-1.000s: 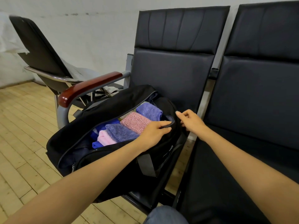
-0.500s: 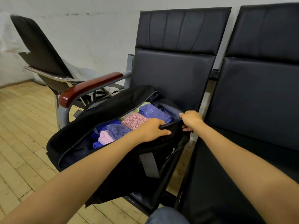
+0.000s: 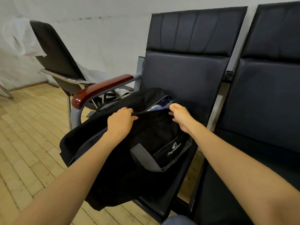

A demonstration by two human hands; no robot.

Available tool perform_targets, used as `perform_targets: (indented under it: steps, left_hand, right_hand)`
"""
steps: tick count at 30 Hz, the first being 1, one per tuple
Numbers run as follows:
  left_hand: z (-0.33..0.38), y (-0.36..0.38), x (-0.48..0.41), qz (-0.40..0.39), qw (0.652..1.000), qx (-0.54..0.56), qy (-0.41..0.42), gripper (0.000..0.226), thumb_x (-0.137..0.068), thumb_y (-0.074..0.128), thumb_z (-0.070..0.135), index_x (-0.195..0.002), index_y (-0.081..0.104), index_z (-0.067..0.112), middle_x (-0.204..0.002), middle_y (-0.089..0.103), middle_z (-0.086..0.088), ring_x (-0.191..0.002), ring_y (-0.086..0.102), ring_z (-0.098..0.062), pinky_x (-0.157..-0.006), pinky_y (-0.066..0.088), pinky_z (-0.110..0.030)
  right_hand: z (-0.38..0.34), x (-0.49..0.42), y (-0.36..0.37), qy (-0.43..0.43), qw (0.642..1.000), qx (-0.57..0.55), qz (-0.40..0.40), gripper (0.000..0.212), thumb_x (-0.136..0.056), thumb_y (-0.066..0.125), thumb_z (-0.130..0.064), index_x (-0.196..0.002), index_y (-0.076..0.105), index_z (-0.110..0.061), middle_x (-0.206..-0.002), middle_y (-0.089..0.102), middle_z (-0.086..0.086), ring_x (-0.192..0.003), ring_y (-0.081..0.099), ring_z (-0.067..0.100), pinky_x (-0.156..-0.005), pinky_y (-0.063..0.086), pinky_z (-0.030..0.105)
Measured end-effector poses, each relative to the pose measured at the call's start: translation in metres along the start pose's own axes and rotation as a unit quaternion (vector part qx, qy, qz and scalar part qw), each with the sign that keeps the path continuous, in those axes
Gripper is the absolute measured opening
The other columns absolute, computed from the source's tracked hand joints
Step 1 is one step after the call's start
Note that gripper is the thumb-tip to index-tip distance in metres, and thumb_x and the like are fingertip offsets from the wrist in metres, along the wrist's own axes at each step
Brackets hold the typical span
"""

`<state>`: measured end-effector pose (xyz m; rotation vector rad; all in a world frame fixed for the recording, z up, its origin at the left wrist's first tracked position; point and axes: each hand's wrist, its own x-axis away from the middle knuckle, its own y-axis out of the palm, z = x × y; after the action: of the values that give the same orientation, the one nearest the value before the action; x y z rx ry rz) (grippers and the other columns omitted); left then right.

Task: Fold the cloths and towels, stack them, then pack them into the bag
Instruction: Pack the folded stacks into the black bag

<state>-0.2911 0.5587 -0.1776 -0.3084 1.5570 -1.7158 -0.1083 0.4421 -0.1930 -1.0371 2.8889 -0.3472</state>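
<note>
A black bag point(image 3: 151, 143) with a white logo lies on the left seat of a row of black chairs. My left hand point(image 3: 121, 121) grips the near edge of the bag's opening. My right hand point(image 3: 178, 113) pinches the same edge further right, at the bag's end. The near flap is pulled up over the opening. Only a sliver of the folded towels point(image 3: 156, 108), purple and pale green, shows through the remaining gap between my hands. The other cloths are hidden inside.
A red-brown wooden armrest point(image 3: 100, 90) stands just left of the bag. The black seat point(image 3: 243, 176) to the right holds nothing. Another black chair point(image 3: 55, 52) with white sheeting stands behind on the wooden floor point(image 3: 24, 143).
Both hands have lifted the near edge of the bag and drawn it up over the opening. The pink, blue and purple towels, plainly visible before, are now almost covered.
</note>
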Motion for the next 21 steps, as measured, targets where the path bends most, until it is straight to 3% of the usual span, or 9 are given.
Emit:
perform_targets:
  steps: [2,4,7,9,10,12,14,16,21]
  left_hand:
    - [-0.024,0.009,-0.010,-0.077,0.992,0.050,-0.089,0.029,-0.094,0.054,0.039,-0.102,0.066,0.014,-0.104,0.065,-0.009,-0.094,0.062,-0.030,-0.081,0.050,-0.040]
    - [-0.035,0.021,-0.011,-0.155,0.980,0.037,-0.119,0.029,-0.093,0.057,0.038,-0.103,0.065,0.012,-0.102,0.065,-0.009,-0.091,0.062,-0.027,-0.080,0.050,-0.038]
    - [-0.031,0.036,-0.012,-0.130,0.990,-0.013,-0.048,0.028,-0.091,0.061,0.028,-0.115,0.060,0.014,-0.117,0.057,-0.008,-0.107,0.055,-0.025,-0.087,0.047,-0.036]
    - [-0.027,0.039,-0.010,-0.066,0.996,-0.008,0.061,0.035,-0.091,0.062,0.021,-0.125,0.057,0.016,-0.128,0.049,-0.006,-0.119,0.046,-0.024,-0.098,0.043,-0.036]
    - [-0.025,0.041,-0.008,-0.062,0.990,0.001,0.129,0.037,-0.092,0.059,0.020,-0.128,0.057,0.016,-0.133,0.047,-0.004,-0.123,0.044,-0.023,-0.103,0.040,-0.036]
    - [-0.021,0.047,-0.003,-0.140,0.965,-0.005,0.220,0.037,-0.098,0.049,0.022,-0.134,0.055,0.016,-0.144,0.043,-0.003,-0.131,0.041,-0.021,-0.110,0.032,-0.034]
    - [-0.020,0.054,0.001,-0.279,0.934,-0.061,0.214,0.042,-0.103,0.036,0.023,-0.143,0.043,0.013,-0.153,0.032,-0.006,-0.141,0.029,-0.021,-0.115,0.021,-0.032]
    - [-0.018,0.054,0.001,-0.359,0.913,-0.092,0.173,0.044,-0.105,0.027,0.019,-0.147,0.034,0.007,-0.157,0.024,-0.011,-0.146,0.019,-0.023,-0.115,0.013,-0.030]
    - [-0.016,0.037,-0.003,-0.333,0.935,0.004,0.124,0.041,-0.101,0.043,0.030,-0.137,0.051,0.013,-0.144,0.048,-0.007,-0.132,0.044,-0.023,-0.111,0.031,-0.031]
  right_hand:
    - [0.004,-0.002,0.013,-0.058,0.984,0.164,-0.036,0.032,-0.098,0.047,-0.026,-0.127,0.057,-0.021,-0.136,0.053,0.009,-0.124,0.049,0.026,-0.098,0.039,0.032]
    - [0.017,-0.004,0.025,-0.085,0.926,0.354,-0.099,0.049,-0.098,0.046,-0.038,-0.143,0.041,-0.019,-0.152,0.034,0.008,-0.140,0.030,0.026,-0.113,0.026,0.036]
    - [0.040,0.002,0.035,-0.024,0.840,0.507,-0.193,0.062,-0.098,0.026,-0.057,-0.151,0.023,-0.027,-0.161,0.010,-0.003,-0.148,-0.003,0.021,-0.117,-0.002,0.052]
    - [0.048,0.004,0.038,-0.016,0.817,0.538,-0.204,0.064,-0.097,0.022,-0.059,-0.153,0.018,-0.027,-0.161,0.006,-0.005,-0.148,-0.008,0.020,-0.115,-0.007,0.053]
    - [0.049,0.005,0.039,-0.020,0.819,0.538,-0.199,0.064,-0.097,0.023,-0.058,-0.152,0.018,-0.026,-0.161,0.008,-0.005,-0.148,-0.008,0.019,-0.114,-0.007,0.053]
    - [0.048,0.005,0.037,-0.030,0.819,0.537,-0.202,0.059,-0.099,0.027,-0.053,-0.151,0.022,-0.027,-0.160,0.010,-0.005,-0.148,-0.006,0.018,-0.115,-0.006,0.053]
    - [0.046,0.005,0.029,-0.041,0.816,0.530,-0.226,0.052,-0.101,0.032,-0.045,-0.150,0.026,-0.028,-0.160,0.012,-0.007,-0.148,-0.005,0.015,-0.116,-0.005,0.051]
    - [0.047,0.009,0.019,-0.055,0.828,0.504,-0.241,0.047,-0.102,0.037,-0.037,-0.148,0.032,-0.027,-0.159,0.016,-0.008,-0.148,-0.003,0.014,-0.118,-0.002,0.046]
    - [0.043,0.025,0.017,-0.117,0.878,0.420,-0.195,0.045,-0.099,0.049,-0.029,-0.141,0.043,-0.018,-0.147,0.039,0.004,-0.140,0.027,0.022,-0.114,0.023,0.032]
